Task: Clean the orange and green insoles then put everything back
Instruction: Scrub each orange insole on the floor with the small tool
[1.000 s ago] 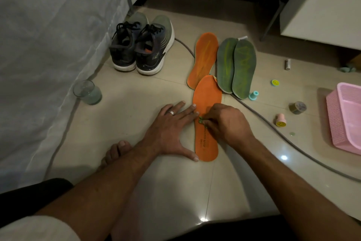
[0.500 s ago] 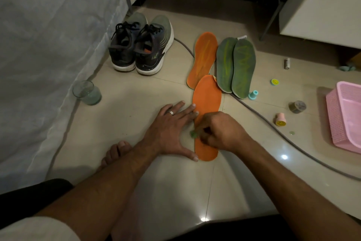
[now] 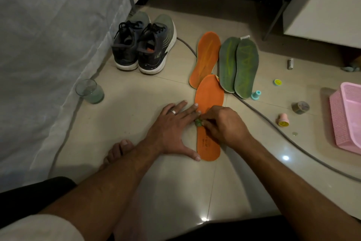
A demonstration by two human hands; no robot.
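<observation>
A person seated on a tiled floor [image 3: 148, 92] works over the near orange insole [image 3: 209, 96], which lies lengthwise on the tiles in front of them. The left hand [image 3: 172, 128], wearing a ring, rests flat with fingers straight and spread, fingertips touching the insole's left edge and the thumb set by its heel. The right hand [image 3: 224, 123] sits on the middle of the same insole with fingers curled, pinching a small green object [image 3: 198, 122] against the insole's left edge; what the object is cannot be told. A second orange insole [image 3: 206, 57] lies just beyond, its near end tucked under the toe of the first. Two green insoles [image 3: 238, 65] lie side by side and overlapping to its right. A pair of dark sneakers [image 3: 144, 45] stands farther left beside a white fabric-covered surface, with a glass tumbler [image 3: 89, 91] nearer the person. A grey cable [image 3: 273, 125] crosses the floor toward a pink basket [image 3: 345, 119] at the right edge.
</observation>
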